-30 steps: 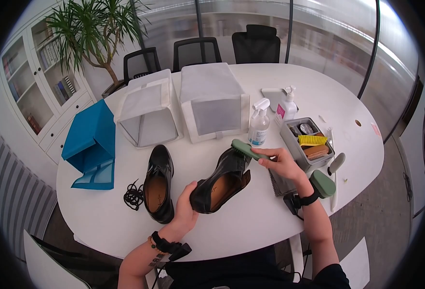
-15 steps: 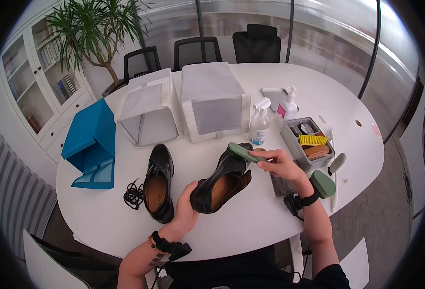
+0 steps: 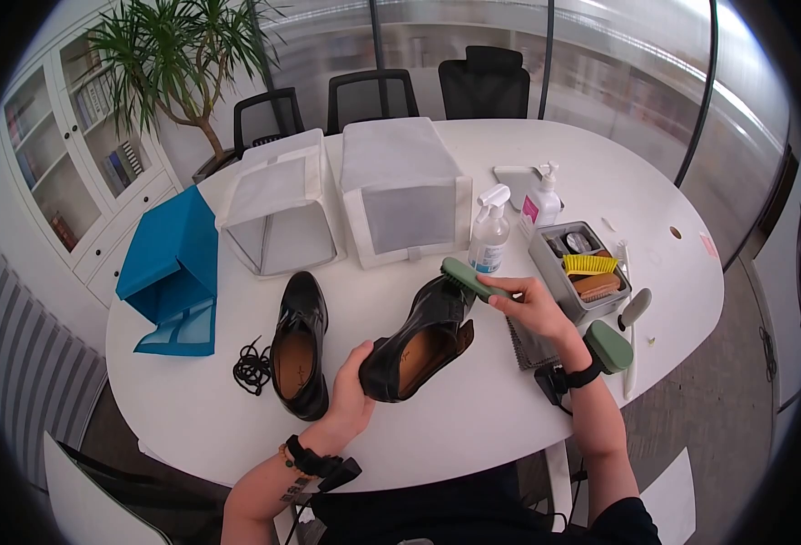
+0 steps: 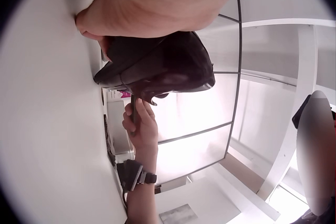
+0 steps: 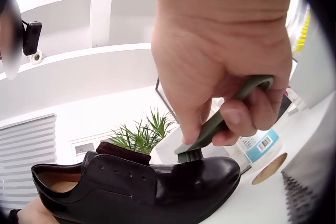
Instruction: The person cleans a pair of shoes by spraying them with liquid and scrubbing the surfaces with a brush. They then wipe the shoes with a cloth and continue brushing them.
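A black shoe without laces [image 3: 412, 341] is held at its heel by the left hand [image 3: 353, 397], its toe pointing away. The right hand [image 3: 537, 309] grips a green brush [image 3: 469, 276] over the toe end. In the right wrist view, the bristles of the brush [image 5: 190, 155] touch the top of the shoe [image 5: 136, 184] near the toe, and the right hand [image 5: 226, 56] has its fingers curled round the handle. The left wrist view shows the left hand [image 4: 157, 3] against the dark shoe [image 4: 163, 66]. A second black shoe [image 3: 299, 350] stands to the left.
Black laces [image 3: 252, 368] lie left of the second shoe. A spray bottle [image 3: 489, 234], a pump bottle [image 3: 541, 200] and a grey box of brushes [image 3: 582, 304] stand at the right, near a grey cloth [image 3: 529, 345]. White boxes [image 3: 405, 173] and a blue box [image 3: 172, 259] stand farther back.
The right hand with the green brush shifted slightly left along the shoe's toe area, then back to the right. The left hand and the held shoe look nearly unchanged.
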Demonstrator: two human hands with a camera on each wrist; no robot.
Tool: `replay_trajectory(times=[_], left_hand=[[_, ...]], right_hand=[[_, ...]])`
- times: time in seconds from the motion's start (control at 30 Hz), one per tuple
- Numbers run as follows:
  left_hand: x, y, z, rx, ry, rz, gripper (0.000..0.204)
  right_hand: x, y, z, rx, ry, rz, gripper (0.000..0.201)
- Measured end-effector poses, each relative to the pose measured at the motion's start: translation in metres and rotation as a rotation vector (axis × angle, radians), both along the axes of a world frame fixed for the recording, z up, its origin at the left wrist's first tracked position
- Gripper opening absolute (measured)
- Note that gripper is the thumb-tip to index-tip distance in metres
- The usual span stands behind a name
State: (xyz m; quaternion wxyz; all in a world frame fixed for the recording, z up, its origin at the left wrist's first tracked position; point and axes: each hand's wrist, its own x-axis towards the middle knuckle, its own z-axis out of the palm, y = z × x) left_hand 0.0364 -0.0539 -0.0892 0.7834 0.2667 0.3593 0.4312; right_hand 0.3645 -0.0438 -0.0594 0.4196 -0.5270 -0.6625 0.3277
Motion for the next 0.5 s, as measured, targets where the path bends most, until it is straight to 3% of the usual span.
replay_trajectory(times=[0.07, 0.2, 0.27, 0.4, 0.5], left_hand=[[0.000, 0.000, 0.000, -0.005, 0.002, -0.001, 0.032], [0.000, 0.000, -0.001, -0.012, 0.000, -0.003, 0.032], [0.000, 0.001, -0.002, -0.011, -0.006, 0.003, 0.032], [-0.001, 0.001, -0.003, -0.005, -0.005, 0.004, 0.031], [0.001, 0.001, -0.004, -0.006, 0.001, 0.017, 0.032]], right_hand=[[-0.004, -0.007, 0.013, -0.143, 0.085, 0.090, 0.037], [-0.007, -0.009, 0.015, -0.189, 0.142, 0.137, 0.037], [-0.003, 0.000, 0.000, -0.014, 0.027, 0.023, 0.037], [-0.004, -0.003, 0.005, 0.021, -0.021, 0.008, 0.038], [-0.006, -0.009, 0.014, -0.177, 0.167, 0.176, 0.039]])
